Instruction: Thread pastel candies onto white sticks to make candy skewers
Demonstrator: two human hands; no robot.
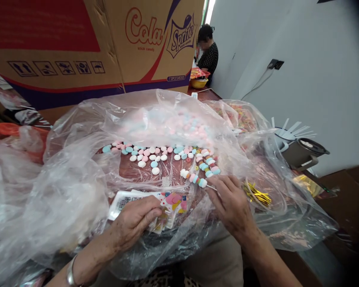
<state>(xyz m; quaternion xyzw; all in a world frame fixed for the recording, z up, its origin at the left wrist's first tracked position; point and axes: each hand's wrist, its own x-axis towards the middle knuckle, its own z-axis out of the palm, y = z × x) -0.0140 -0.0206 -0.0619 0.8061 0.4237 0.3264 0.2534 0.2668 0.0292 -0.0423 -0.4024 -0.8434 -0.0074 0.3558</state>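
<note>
— Left hand (134, 223) first: what's it doing?

— It lies low on the left with the fingers curled down, pressing on a stack of printed wrappers (155, 203), white with a pink cartoon picture. The thumb and fingertips pinch the near edge of the top one. A metal bangle (70, 273) sits on that wrist.

— And what's past the wrappers?

— Loose round candies (146, 155), pink, blue and white, scattered in a band on a clear plastic sheet (62, 191) that bunches up all around the work area. More of them show hazily under the plastic behind.

— Then the right hand (231, 201)?

— Fingers drawn together, nipping the bare end of a thin stick. The candy skewer (194, 178) runs up and left from the fingertips, with several candies threaded on it, just beside the loose ones.

— Anything further right?

— A clump of gold twist ties (257, 195) lies just beside that hand, under the plastic. Beyond it stands a grey container (302, 153) with white sticks (293, 128) fanning out behind.

— And at the back?

— A big cardboard box (107, 44) printed "Cola" and "Sprite", and another person (208, 52) seated far off by a yellow bowl (199, 83).
</note>
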